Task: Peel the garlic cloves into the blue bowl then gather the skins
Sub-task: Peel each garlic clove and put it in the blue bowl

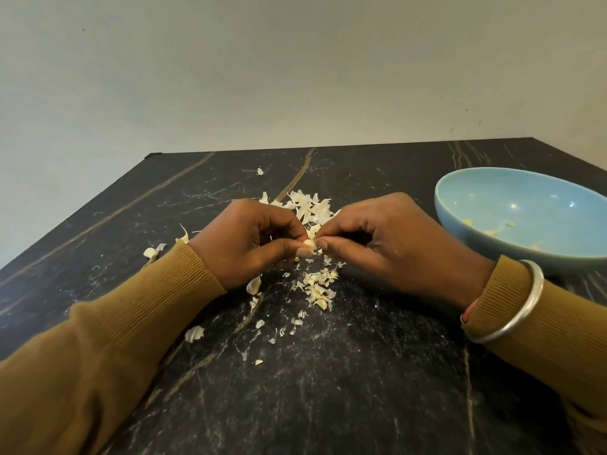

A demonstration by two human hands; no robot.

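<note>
Pinches a garlic clove (309,243) with the left hand (249,239), thumb and curled fingertips clamped on it just above the table (328,389). Grips the same clove from the other side with the right hand (394,244), thumb and forefinger closed on its end, fingertips of both hands meeting there. Wears mustard sleeves (98,356) on both forearms and a silver bangle (512,310) on the right wrist, over the cuff.

Has the blue bowl (525,198) just past the right hand, out to its right and apart from it, near the right wrist (a few pale yellow bits on its floor, too small to tell what). Has one heap of skins (312,205) right behind the fingertips and a second under and nearer than the hands, with scattered flakes (279,330) trailing nearer still. Has loose pieces (151,252) just left of the left wrist.

Finds bare dark veined stone left of the left hand, out to the table's slanting left edge, and more of it nearer than both forearms. Faces the far edge well beyond the hands, against a plain pale wall (295,77); right of the bowl, cut off by the frame.
</note>
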